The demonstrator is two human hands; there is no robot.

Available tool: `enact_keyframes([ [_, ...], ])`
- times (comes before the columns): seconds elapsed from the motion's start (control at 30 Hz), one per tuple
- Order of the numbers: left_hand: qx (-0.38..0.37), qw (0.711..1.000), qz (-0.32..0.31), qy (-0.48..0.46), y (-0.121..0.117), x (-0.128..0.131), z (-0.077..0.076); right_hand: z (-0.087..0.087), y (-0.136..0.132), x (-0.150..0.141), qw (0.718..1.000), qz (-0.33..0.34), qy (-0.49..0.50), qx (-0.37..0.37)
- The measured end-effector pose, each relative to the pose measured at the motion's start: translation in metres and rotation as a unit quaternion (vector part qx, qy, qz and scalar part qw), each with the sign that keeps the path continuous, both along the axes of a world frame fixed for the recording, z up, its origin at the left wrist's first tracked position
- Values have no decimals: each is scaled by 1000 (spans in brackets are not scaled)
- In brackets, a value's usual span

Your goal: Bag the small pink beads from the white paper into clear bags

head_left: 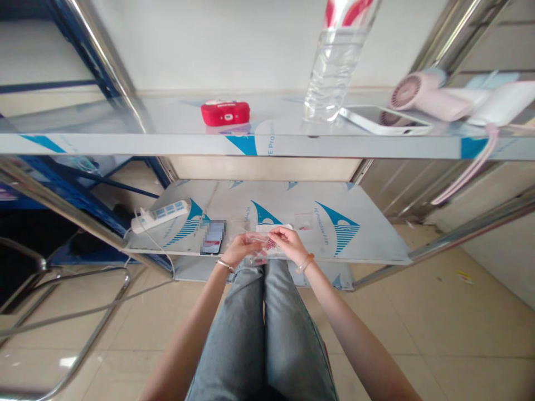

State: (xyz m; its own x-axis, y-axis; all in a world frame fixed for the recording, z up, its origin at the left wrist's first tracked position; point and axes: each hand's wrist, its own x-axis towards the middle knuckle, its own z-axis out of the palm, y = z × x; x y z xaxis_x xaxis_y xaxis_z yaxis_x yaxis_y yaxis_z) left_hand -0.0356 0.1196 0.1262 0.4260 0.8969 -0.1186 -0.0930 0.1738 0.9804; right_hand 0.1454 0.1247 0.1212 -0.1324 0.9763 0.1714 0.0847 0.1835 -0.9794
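Observation:
My left hand (238, 247) and my right hand (288, 241) meet over the front edge of the low metal shelf (355, 245), above my knees. Both pinch a small clear plastic bag (259, 248) with tiny red pieces inside. The hands hide most of the bag. A white slip (267, 228) lies just behind the hands on the shelf. Another small clear bag (303, 221) lies a little farther back.
A blurred phone-like item (213, 236) and a white power strip (161, 214) lie left on the low shelf. The upper shelf (125, 142) carries a red case (225, 112), a water bottle (332, 67), a tablet (382, 120) and a pink hair dryer (426, 94). A chair frame (62, 312) stands left.

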Motion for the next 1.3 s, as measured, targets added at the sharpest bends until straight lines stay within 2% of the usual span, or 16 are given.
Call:
enact_keyframes([
  [0.23, -15, 1000, 17, -19, -4, 8, 7, 7, 1, 9, 997, -70, -11, 15],
  [0.43, -45, 998, -12, -44, -4, 14, -4, 10, -4, 16, 994, -100, -31, 32],
  [0.57, -16, 999, -21, -28, -4, 14, -6, 10, -6, 18, 995, -97, -20, 28],
  [0.67, 24, 1000, 3, -12, -5, 13, -1, 10, -8, 17, 996, -91, 1, 12],
  [0.9, 35, 987, 156, 32, -2, 10, 15, 10, -8, 14, 997, -78, 18, 10],
  [1.1, 49, 986, 148, 56, -3, 9, 29, 9, -8, 12, 997, -73, 12, 11],
  [1.3, 74, 982, 159, 64, -2, 9, 26, 13, -13, 8, 998, -58, 22, 10],
])
